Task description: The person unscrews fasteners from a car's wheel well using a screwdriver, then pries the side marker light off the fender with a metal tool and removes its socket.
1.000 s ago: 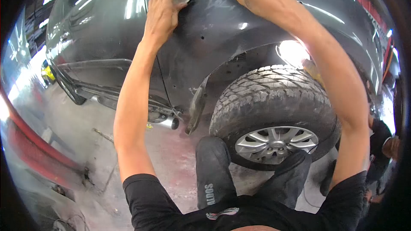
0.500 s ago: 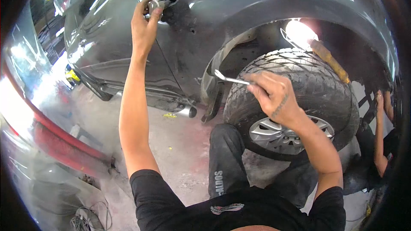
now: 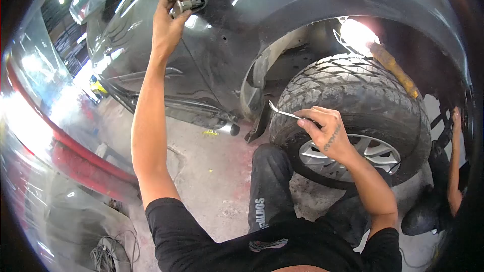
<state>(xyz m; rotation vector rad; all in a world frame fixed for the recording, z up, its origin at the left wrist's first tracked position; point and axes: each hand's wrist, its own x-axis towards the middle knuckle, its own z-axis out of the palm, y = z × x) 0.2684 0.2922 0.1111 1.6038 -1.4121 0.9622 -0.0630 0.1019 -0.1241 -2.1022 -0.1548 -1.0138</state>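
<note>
At the upper left, my left hand [image 3: 167, 27] pinches a short silver metal cylinder-shaped part [image 3: 180, 7] by its outer end. The inner end of that part reaches into the dark opening [image 3: 200, 1] in the grey car panel [image 3: 227, 25]; how deep it sits I cannot tell. My right hand [image 3: 326, 130] is closed around a slim open-end wrench [image 3: 285, 113], whose forked tip points up and to the left. The wrench is in front of the car's tire [image 3: 348, 98], apart from the panel opening.
A lit work lamp [image 3: 359, 35] with a yellowish handle [image 3: 390, 65] rests on top of the tire. A red curved panel [image 3: 93, 161] stands at left, near coiled cable [image 3: 103, 254]. Another person's arm [image 3: 455, 161] is at far right.
My right hand has lowered with the wrench, which has turned slightly. My left hand keeps the silver part at the opening, with more of its length showing. The view has shifted slightly.
</note>
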